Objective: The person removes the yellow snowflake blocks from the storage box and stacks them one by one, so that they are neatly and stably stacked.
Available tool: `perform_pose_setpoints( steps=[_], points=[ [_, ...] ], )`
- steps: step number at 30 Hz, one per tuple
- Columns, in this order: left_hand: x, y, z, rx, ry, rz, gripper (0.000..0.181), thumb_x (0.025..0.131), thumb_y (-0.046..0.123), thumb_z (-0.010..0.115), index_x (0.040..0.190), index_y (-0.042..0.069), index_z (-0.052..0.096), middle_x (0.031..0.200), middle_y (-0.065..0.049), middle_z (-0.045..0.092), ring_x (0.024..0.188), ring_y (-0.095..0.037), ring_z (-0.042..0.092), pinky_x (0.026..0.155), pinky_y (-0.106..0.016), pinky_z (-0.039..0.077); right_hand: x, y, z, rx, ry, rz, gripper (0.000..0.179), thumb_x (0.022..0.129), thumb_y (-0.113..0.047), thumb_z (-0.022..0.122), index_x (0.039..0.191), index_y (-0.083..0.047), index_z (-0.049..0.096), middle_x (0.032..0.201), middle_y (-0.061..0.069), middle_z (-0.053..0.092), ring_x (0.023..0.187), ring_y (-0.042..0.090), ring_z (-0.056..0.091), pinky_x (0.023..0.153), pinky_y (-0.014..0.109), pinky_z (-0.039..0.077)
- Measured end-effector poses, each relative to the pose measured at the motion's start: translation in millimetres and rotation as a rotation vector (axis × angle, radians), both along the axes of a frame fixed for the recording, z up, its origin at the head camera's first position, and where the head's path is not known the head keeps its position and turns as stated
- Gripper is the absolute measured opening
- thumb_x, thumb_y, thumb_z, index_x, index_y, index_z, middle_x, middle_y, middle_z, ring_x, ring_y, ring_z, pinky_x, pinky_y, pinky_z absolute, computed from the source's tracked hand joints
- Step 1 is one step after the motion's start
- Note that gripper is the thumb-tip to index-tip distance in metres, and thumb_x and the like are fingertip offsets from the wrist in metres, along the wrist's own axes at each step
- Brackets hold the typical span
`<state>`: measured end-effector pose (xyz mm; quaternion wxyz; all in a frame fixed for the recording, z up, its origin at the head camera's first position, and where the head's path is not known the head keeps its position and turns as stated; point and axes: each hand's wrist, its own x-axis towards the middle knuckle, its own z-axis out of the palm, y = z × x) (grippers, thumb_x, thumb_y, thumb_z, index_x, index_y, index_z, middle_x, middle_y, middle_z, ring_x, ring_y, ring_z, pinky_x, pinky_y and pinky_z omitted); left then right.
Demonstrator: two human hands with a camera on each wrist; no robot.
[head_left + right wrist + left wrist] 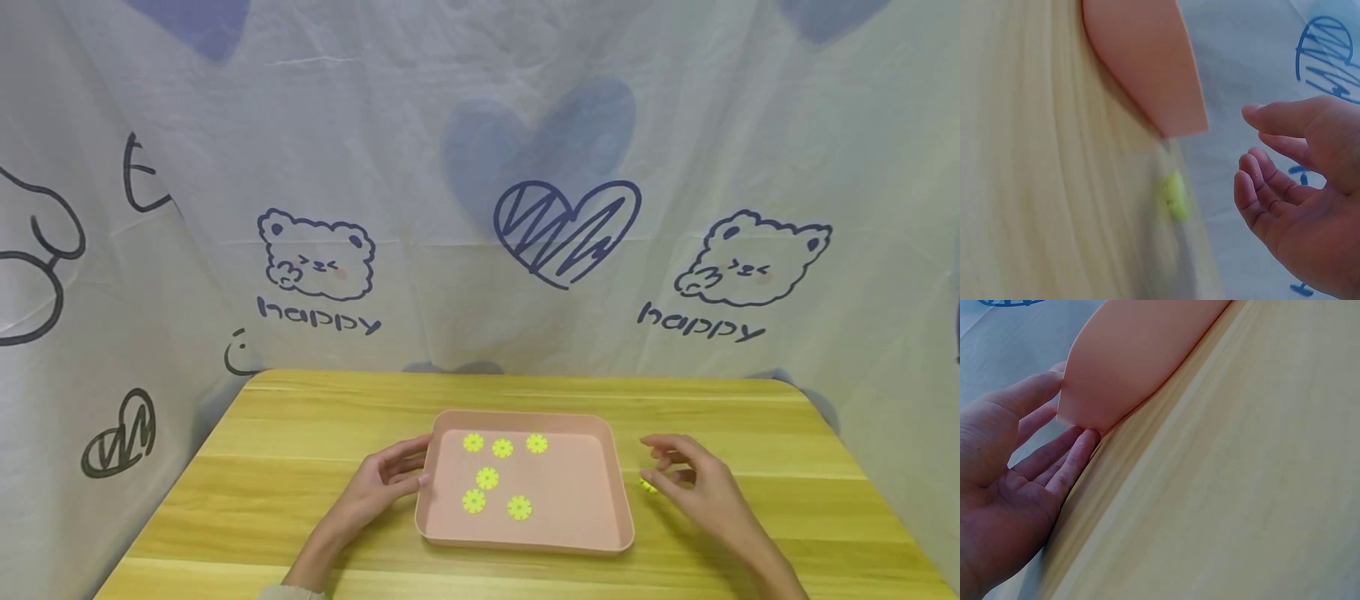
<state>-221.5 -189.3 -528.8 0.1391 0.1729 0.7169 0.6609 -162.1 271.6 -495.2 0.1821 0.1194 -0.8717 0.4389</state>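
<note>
Pink tray [573,483] holds six yellow discs [481,480]

Three of the toothed discs lie along the tray's far side, one sits just in front of them, and two rest nearer the front; all six occupy its left and central part. A seventh disc [647,486] lies on the wooden table [300,425], just outside the tray's right wall. Over it hangs the right hand [697,483], fingers loosely bent and holding nothing, apart from the disc in the right wrist view. The left hand [378,482] grips the tray's left wall, thumb at the rim and fingertips low outside.
</note>
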Motion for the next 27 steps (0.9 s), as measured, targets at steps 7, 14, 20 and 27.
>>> perform_pose_setpoints(
  steps=[7, 14, 20, 27],
  points=[
    [-0.2, 0.0, -0.3, 0.006, 0.003, -0.003, 0.061, 0.097, 0.007, 0.072, 0.152, 0.002, 0.047, 0.156, -0.017, 0.046, 0.138, -0.039, 0.049, 0.106, -0.029, 0.051, 3.1, -18, 8.2, -0.05, 0.077, 0.091, 0.044, 0.08, 0.009, 0.082, 0.121, -0.001, 0.068, 0.098, 0.009, 0.065, 0.086, 0.014, 0.064, 0.07, 0.021, 0.062],
    [0.3, -0.3, 0.0, 0.004, 0.002, -0.004, 0.061, 0.097, 0.006, 0.072, 0.152, 0.001, 0.046, 0.156, -0.017, 0.046, 0.139, -0.04, 0.048, 0.106, -0.029, 0.051, 8.3, -38, 14.3, -0.052, 0.119, 0.16, 0.043, 0.08, 0.012, 0.081, 0.118, -0.003, 0.069, 0.097, 0.006, 0.065, 0.085, 0.017, 0.064, 0.073, 0.023, 0.063],
    [-0.4, 0.3, -0.6, -0.009, 0.002, -0.002, 0.061, 0.097, 0.007, 0.071, 0.153, 0.002, 0.046, 0.155, -0.018, 0.046, 0.137, -0.04, 0.05, 0.105, -0.03, 0.052, 12.5, -54, 14.5, -0.044, 0.08, 0.195, 0.041, 0.084, 0.005, 0.081, 0.12, -0.008, 0.069, 0.102, -0.004, 0.066, 0.089, 0.021, 0.066, 0.079, 0.03, 0.064],
    [-1.8, -1.6, -3.1, 0.006, 0.014, -0.013, 0.061, 0.098, 0.005, 0.07, 0.153, 0.0, 0.044, 0.156, -0.021, 0.045, 0.136, -0.043, 0.049, 0.105, -0.03, 0.052, 10.7, -71, 11.5, -0.055, 0.072, 0.235, 0.041, 0.082, 0.005, 0.082, 0.119, -0.008, 0.07, 0.108, -0.003, 0.067, 0.092, 0.022, 0.067, 0.081, 0.034, 0.064]
  ],
)
